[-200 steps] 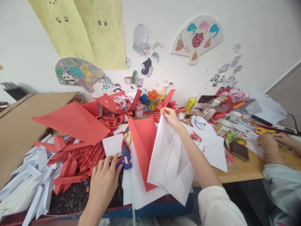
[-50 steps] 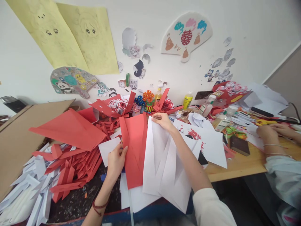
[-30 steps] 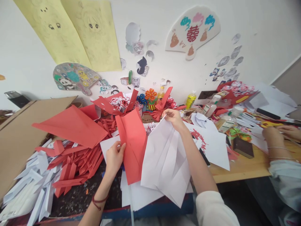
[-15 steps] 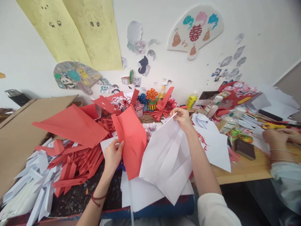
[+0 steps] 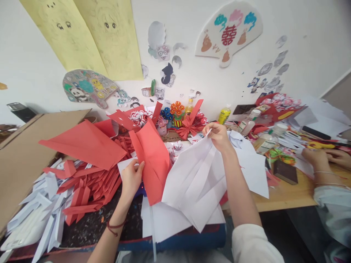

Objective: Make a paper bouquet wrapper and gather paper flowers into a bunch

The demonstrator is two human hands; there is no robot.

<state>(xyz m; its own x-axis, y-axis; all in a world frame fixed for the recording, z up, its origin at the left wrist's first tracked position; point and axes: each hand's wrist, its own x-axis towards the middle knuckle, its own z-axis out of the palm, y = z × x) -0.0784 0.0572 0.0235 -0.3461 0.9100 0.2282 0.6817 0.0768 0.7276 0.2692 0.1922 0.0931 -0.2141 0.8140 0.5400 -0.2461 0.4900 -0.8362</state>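
Note:
My left hand (image 5: 132,178) grips the left edge of a folded red paper sheet (image 5: 153,157) and holds it up off the table, fingers closed on the fold. My right hand (image 5: 217,136) pinches the top corner of a creased white paper sheet (image 5: 195,182) that fans down toward me. The two sheets touch along their lower edges near the table's front. More white sheets (image 5: 170,223) lie flat beneath them.
A heap of folded red strips (image 5: 87,186) and white folded pieces (image 5: 35,215) lies at the left beside a cardboard panel (image 5: 30,146). Paper flowers (image 5: 178,115), bottles (image 5: 224,114) and clutter line the wall. Another person's hands (image 5: 320,159) rest at the right.
My right hand has carried the white sheet's corner to the right and tilted the sheet. My left hand keeps the red sheet raised, a little further left than a second ago.

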